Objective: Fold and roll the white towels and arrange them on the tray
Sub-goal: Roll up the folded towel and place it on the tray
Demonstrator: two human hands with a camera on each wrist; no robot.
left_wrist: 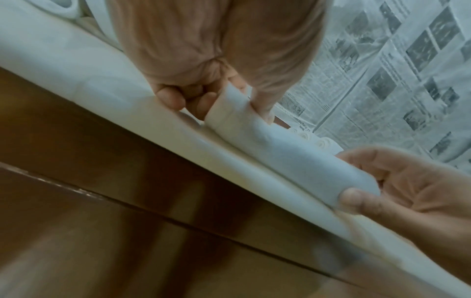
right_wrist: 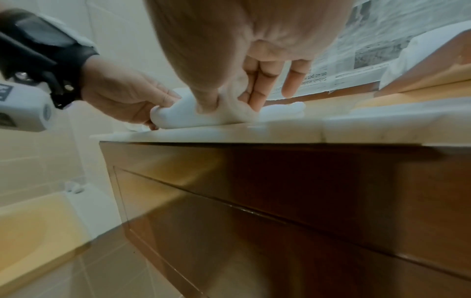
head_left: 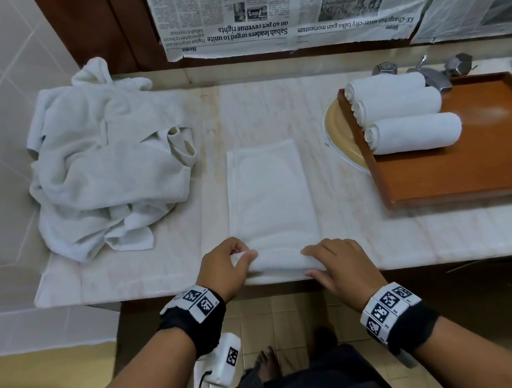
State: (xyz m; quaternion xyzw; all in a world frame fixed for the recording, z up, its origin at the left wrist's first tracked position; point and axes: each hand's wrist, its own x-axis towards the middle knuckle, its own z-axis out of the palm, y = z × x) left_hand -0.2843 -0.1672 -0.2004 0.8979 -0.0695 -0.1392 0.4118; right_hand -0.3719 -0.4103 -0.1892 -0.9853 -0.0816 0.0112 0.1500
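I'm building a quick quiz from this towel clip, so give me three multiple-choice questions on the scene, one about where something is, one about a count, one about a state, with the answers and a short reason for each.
1. Where does the pile of unfolded towels lie?
A. on the tray
B. on the counter's left end
C. on the floor

2. How many rolled towels are on the tray?
A. one
B. three
C. five

3. What state is the folded towel at the counter's front edge in?
A. rolled only at its near end
B. fully rolled
C. crumpled into a ball

Answers:
1 B, the heap sits left of the folded towel, against the tiled wall.
2 B, three rolls lie side by side at the tray's far left corner.
3 A, the left hand and right hand grip a short roll while the rest lies flat.
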